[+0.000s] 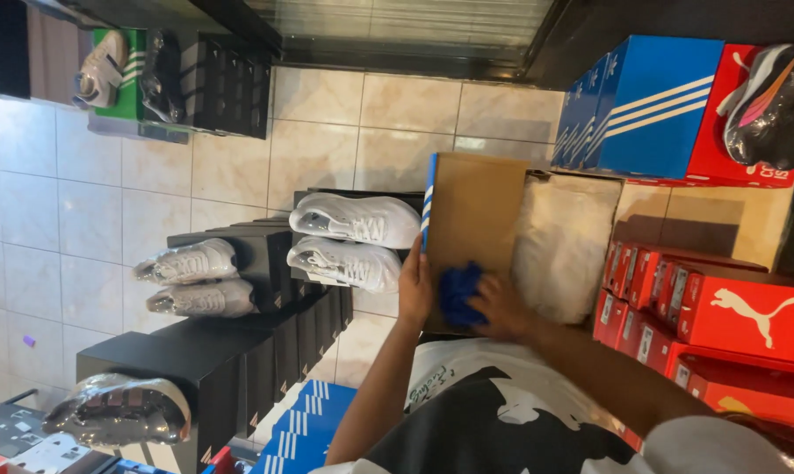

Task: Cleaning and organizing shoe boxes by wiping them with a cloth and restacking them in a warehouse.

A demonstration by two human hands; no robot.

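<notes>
We see the left hand [414,290] gripping the edge of an open shoe box lid [472,219], fingers wrapped round the rim near its blue-and-white striped side. The right hand [502,307] is closed over a crumpled blue cloth [460,294], pressing it on the lid's brown inner face. The lid stands open next to the box body, which is full of white tissue paper [564,241].

Risks, as we judge them: the lid is thin cardboard, so hard pressure could bend or crease it, or tear it at the hinge. The box sits atop stacked red boxes [722,307], and a shove might shift the stack. A loose grip could let the lid flop shut on the cloth.

Textures: cardboard matte and stiff; cloth soft, bunched; tissue crinkly. White sneakers [353,219] in glossy plastic wrap rest on black boxes [239,351]; the tile floor [90,219] is smooth and shiny.
</notes>
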